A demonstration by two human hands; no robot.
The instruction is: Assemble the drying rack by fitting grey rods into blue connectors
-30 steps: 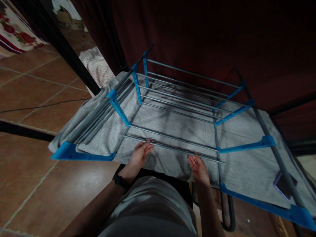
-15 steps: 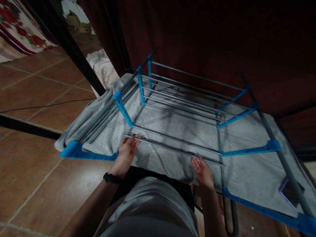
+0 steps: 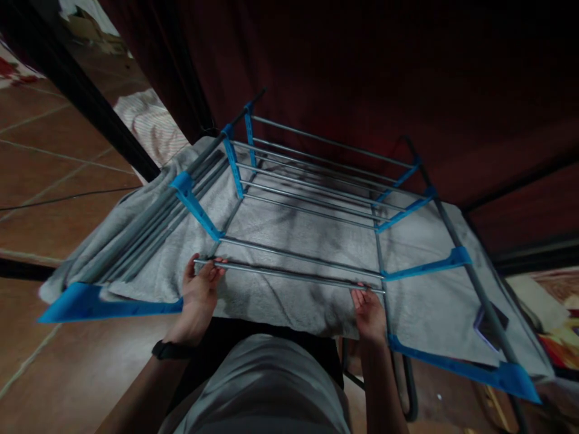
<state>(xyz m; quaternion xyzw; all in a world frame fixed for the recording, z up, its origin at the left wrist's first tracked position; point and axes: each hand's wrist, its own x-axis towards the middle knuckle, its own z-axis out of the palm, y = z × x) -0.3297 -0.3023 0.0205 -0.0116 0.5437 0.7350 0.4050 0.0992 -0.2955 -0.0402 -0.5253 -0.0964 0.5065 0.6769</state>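
Observation:
A thin grey metal rod [image 3: 280,274] lies level across both my hands, in front of a partly built rack with blue plastic brackets [image 3: 196,205] and grey tubes. My left hand [image 3: 201,286] has its fingers around the rod's left end. Near the rod's right end, my right hand [image 3: 368,307] holds it with the fingertips. Just beyond it, a similar crossbar [image 3: 303,257] spans between a left and a right bracket. Several more crossbars [image 3: 312,191] join the brackets farther back.
The rack rests on a grey blanket [image 3: 280,307]. Several loose tubes [image 3: 158,232] lie along its left side. A phone [image 3: 491,325] is on the blanket at right, by the side tube. A dark red curtain [image 3: 339,72] hangs behind; a black post [image 3: 85,96] slants at left.
The view has shifted, so the rack sits farther left in the picture. The rod has moved left relative to the rack, its left end now resting by my left fingers.

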